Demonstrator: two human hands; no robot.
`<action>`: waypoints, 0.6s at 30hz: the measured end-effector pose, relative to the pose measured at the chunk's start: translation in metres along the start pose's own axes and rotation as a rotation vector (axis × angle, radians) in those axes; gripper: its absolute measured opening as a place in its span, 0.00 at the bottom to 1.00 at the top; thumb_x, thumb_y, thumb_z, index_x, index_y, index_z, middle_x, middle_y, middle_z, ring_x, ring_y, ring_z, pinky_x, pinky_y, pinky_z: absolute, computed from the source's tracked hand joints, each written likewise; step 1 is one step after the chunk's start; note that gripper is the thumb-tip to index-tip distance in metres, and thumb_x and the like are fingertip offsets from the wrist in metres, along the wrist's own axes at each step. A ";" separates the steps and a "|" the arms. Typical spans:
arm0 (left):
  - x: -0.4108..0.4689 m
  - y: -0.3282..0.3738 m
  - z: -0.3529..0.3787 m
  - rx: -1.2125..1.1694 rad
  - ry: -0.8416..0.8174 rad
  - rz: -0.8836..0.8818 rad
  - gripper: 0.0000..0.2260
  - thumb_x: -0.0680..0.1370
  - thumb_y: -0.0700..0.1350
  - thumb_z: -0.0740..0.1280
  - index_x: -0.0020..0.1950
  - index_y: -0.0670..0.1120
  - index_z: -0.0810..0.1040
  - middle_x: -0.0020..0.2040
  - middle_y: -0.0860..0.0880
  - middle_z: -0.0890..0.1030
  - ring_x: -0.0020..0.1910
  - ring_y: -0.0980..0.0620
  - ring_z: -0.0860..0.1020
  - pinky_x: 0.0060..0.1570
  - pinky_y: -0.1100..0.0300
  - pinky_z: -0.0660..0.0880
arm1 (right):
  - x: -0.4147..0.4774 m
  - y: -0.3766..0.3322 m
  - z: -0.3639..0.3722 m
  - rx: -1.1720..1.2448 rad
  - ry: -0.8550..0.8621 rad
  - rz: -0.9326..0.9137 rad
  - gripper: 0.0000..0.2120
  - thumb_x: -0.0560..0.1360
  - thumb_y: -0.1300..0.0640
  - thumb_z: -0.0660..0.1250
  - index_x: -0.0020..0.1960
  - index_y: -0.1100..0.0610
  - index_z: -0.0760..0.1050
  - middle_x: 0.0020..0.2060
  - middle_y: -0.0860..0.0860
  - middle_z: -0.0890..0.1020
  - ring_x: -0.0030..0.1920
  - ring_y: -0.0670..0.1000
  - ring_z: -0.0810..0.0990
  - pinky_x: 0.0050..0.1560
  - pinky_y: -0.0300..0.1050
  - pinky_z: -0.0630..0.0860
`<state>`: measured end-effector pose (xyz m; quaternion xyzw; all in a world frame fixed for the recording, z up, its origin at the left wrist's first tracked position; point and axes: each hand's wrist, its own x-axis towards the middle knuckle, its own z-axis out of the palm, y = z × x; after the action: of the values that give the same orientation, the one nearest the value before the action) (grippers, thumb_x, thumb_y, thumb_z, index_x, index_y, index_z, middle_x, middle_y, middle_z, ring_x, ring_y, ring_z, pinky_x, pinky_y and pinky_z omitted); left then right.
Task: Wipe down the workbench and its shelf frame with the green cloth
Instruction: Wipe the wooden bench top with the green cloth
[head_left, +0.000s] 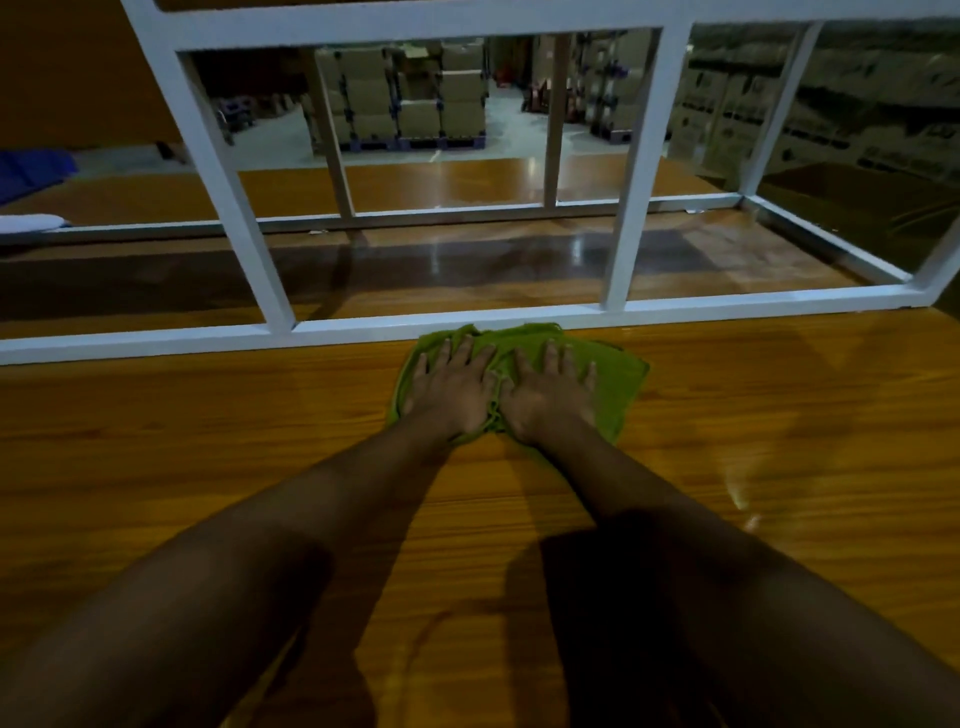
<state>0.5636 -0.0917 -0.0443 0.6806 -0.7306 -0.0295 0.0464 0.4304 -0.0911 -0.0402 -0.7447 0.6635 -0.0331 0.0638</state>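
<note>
At frame centre, my left hand (451, 387) and right hand (548, 389) pressed flat, fingers (551, 356) spread and released, on the green cloth (621, 382), which touched the white shelf frame (363, 328) on the table (208, 431).

Your left hand (451, 387) and right hand (551, 389) are both bare: you wear no gloves, rings, watch or wristband. Both of your forearms are uncovered along their whole visible length, and no sleeve edge enters the view. Your fingernails are short and unpainted. The dim light hides any finer marks on your arms.
</note>
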 end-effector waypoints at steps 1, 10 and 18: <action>-0.003 -0.012 -0.001 -0.001 0.005 -0.009 0.24 0.84 0.57 0.44 0.80 0.55 0.50 0.81 0.48 0.47 0.79 0.44 0.48 0.75 0.43 0.46 | 0.000 -0.012 0.001 -0.003 -0.003 -0.011 0.30 0.81 0.39 0.42 0.81 0.47 0.45 0.80 0.57 0.44 0.79 0.60 0.41 0.74 0.66 0.37; -0.079 -0.124 -0.015 0.026 0.028 -0.109 0.24 0.84 0.57 0.45 0.80 0.55 0.50 0.81 0.48 0.49 0.79 0.44 0.49 0.75 0.43 0.48 | -0.039 -0.128 0.018 0.020 -0.028 -0.156 0.30 0.81 0.39 0.43 0.80 0.47 0.46 0.80 0.56 0.45 0.79 0.59 0.42 0.74 0.66 0.36; -0.171 -0.126 -0.020 0.019 -0.034 -0.170 0.25 0.83 0.58 0.45 0.80 0.56 0.46 0.81 0.48 0.45 0.79 0.44 0.45 0.75 0.42 0.44 | -0.132 -0.147 0.019 -0.016 -0.066 -0.212 0.29 0.81 0.40 0.41 0.80 0.46 0.44 0.80 0.55 0.43 0.79 0.57 0.40 0.75 0.64 0.39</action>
<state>0.7023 0.0698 -0.0424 0.7400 -0.6710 -0.0381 0.0251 0.5623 0.0568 -0.0334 -0.8118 0.5788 -0.0098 0.0760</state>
